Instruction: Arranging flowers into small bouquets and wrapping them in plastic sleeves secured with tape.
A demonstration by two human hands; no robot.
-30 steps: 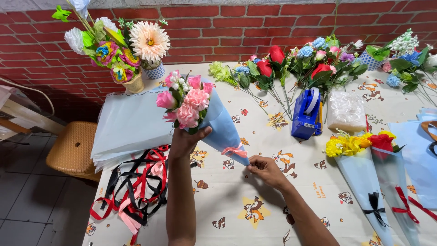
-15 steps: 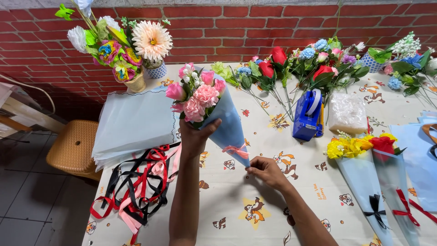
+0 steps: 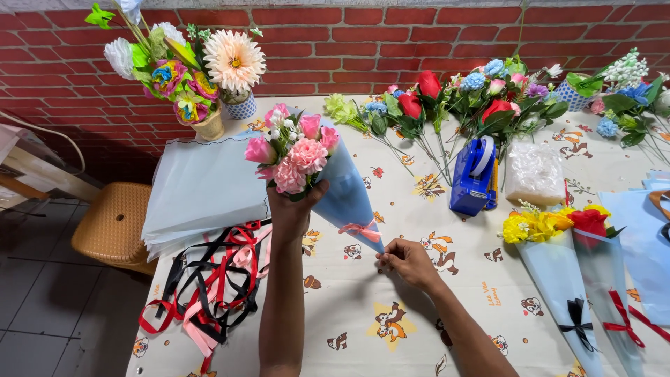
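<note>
Our left hand (image 3: 289, 209) had its fingers wrapped around the pink bouquet (image 3: 314, 174), holding it tilted above the tabletop (image 3: 391, 314). Our right hand (image 3: 407, 262) pinched the blue wrap's pointed tip, just below the pink ribbon bow (image 3: 361, 230). Loose ribbons (image 3: 209, 279) lay to the left.

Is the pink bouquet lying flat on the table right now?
No, the left hand holds the pink bouquet raised above the table, while the right hand pinches its lower tip.
</note>
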